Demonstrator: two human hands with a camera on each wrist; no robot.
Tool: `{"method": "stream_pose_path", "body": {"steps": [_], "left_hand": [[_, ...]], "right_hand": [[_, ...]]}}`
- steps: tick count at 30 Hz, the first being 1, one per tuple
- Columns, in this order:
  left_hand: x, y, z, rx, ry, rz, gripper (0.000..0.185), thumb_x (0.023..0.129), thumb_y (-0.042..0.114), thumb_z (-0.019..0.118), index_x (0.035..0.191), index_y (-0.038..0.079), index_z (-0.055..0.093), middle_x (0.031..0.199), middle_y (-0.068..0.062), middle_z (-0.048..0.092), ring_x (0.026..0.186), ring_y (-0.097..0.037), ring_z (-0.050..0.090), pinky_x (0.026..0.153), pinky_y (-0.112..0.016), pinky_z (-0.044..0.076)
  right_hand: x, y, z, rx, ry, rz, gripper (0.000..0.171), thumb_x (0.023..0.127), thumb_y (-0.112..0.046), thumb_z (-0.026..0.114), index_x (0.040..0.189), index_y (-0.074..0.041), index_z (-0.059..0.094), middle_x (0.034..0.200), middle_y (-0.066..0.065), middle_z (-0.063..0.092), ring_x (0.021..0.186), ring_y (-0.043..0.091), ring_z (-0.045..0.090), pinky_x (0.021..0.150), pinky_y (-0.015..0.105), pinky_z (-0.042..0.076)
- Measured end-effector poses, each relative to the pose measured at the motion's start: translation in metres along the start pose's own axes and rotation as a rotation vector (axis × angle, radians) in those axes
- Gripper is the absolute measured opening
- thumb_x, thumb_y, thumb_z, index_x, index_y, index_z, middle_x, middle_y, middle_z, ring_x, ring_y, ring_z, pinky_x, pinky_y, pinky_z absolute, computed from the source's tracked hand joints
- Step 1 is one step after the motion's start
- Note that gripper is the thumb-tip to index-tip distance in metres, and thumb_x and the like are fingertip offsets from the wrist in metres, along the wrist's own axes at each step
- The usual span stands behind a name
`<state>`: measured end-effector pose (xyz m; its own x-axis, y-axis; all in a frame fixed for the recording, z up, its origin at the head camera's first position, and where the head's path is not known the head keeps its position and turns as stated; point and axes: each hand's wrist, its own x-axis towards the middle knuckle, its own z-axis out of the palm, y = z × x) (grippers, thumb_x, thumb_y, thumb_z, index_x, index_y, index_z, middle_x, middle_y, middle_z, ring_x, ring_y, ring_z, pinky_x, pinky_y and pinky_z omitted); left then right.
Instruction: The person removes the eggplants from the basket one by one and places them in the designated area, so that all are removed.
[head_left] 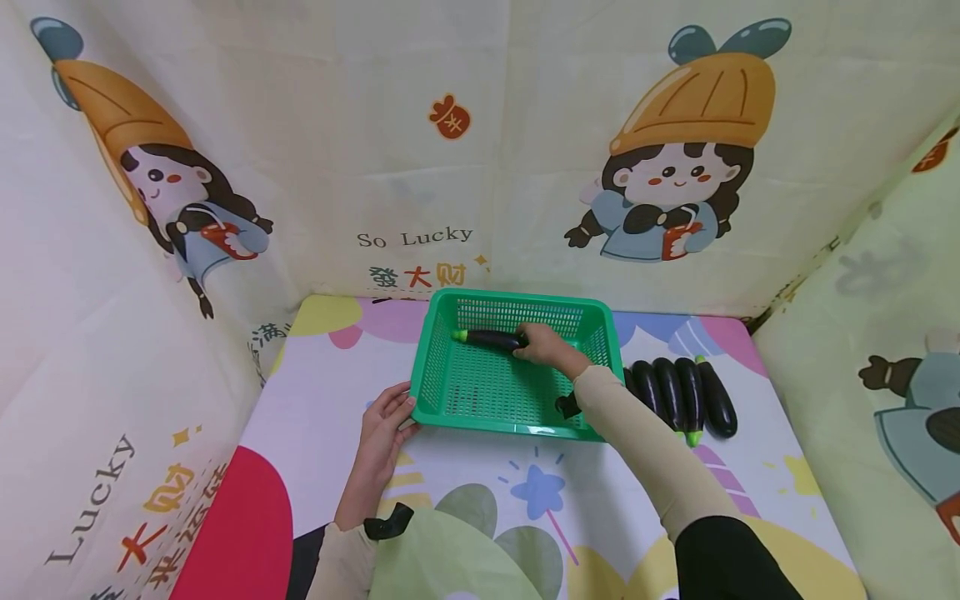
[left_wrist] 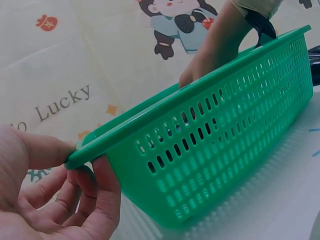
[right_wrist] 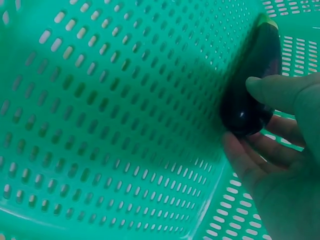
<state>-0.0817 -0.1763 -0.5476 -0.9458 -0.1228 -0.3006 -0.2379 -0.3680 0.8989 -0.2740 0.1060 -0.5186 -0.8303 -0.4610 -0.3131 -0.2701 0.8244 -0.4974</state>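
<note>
In green basket (head_left: 450,392): one eggplant (head_left: 491,339), right hand (head_left: 543,344) gripping.

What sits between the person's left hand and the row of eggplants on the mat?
The green basket, seen from the head view; the left hand grips its corner, and the eggplants lie beyond its far side.

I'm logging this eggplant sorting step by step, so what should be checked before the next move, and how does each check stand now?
1. Right hand grips the eggplant: ok.
2. Eggplant is inside the green basket: ok, near the far wall.
3. Eggplant rests on the basket floor: cannot tell.
4. Left hand steadies the basket's near-left corner: ok, thumb on the rim.
5. Basket sits flat on the mat: ok.
6. Remaining eggplants lie within reach, right of the basket: ok.
</note>
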Motion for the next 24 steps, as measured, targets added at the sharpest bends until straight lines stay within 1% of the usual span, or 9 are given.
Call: {"method": "stream_pose_path", "body": {"steps": [6, 11, 15, 20, 22, 24], "left_hand": [[-0.001, 0.0, 0.001, -0.007, 0.001, -0.003, 0.043, 0.106, 0.01, 0.06, 0.147, 0.002, 0.05, 0.121, -0.004, 0.066, 0.096, -0.012, 0.071, 0.079, -0.028, 0.061], [-0.001, 0.001, 0.0, -0.006, 0.002, -0.005, 0.042, 0.106, 0.009, 0.059, 0.147, 0.002, 0.049, 0.121, -0.004, 0.066, 0.094, -0.011, 0.07, 0.079, -0.027, 0.061], [0.0, 0.001, 0.0, -0.008, -0.002, -0.004, 0.042, 0.106, 0.009, 0.059, 0.147, 0.002, 0.049, 0.123, -0.006, 0.066, 0.095, -0.011, 0.07, 0.079, -0.027, 0.061], [0.0, 0.0, 0.0, -0.013, -0.007, -0.006, 0.043, 0.106, 0.009, 0.06, 0.147, 0.002, 0.049, 0.125, -0.008, 0.065, 0.096, -0.012, 0.07, 0.08, -0.027, 0.061], [0.0, 0.001, 0.0, -0.013, -0.008, -0.008, 0.043, 0.106, 0.009, 0.06, 0.147, 0.002, 0.049, 0.125, -0.009, 0.065, 0.097, -0.012, 0.071, 0.08, -0.028, 0.061], [0.0, 0.001, 0.0, -0.011, -0.008, -0.009, 0.042, 0.106, 0.009, 0.059, 0.147, 0.003, 0.049, 0.126, -0.009, 0.065, 0.097, -0.012, 0.071, 0.08, -0.027, 0.062]], "right_hand": [[0.001, -0.005, -0.001, -0.02, -0.036, -0.01, 0.049, 0.104, -0.017, 0.064, 0.147, 0.004, 0.051, 0.143, 0.024, 0.06, 0.132, 0.038, 0.059, 0.107, 0.052, 0.051], [0.006, -0.014, -0.001, -0.064, -0.042, -0.047, 0.05, 0.104, -0.016, 0.064, 0.148, 0.004, 0.05, 0.145, 0.023, 0.059, 0.131, 0.037, 0.059, 0.107, 0.05, 0.052], [0.01, -0.023, -0.002, -0.132, -0.031, -0.078, 0.051, 0.103, -0.018, 0.066, 0.148, 0.002, 0.052, 0.144, 0.022, 0.061, 0.129, 0.035, 0.061, 0.105, 0.049, 0.052], [0.015, -0.032, 0.003, -0.247, -0.027, -0.088, 0.051, 0.103, -0.021, 0.067, 0.148, -0.002, 0.051, 0.141, 0.019, 0.062, 0.124, 0.032, 0.063, 0.1, 0.047, 0.053], [0.018, -0.034, 0.006, -0.28, -0.024, -0.089, 0.053, 0.103, -0.023, 0.067, 0.149, -0.004, 0.05, 0.141, 0.019, 0.061, 0.124, 0.032, 0.063, 0.099, 0.048, 0.054], [0.02, -0.037, 0.008, -0.305, -0.023, -0.085, 0.056, 0.104, -0.025, 0.067, 0.152, -0.005, 0.048, 0.145, 0.019, 0.059, 0.127, 0.034, 0.061, 0.101, 0.05, 0.053]]}}
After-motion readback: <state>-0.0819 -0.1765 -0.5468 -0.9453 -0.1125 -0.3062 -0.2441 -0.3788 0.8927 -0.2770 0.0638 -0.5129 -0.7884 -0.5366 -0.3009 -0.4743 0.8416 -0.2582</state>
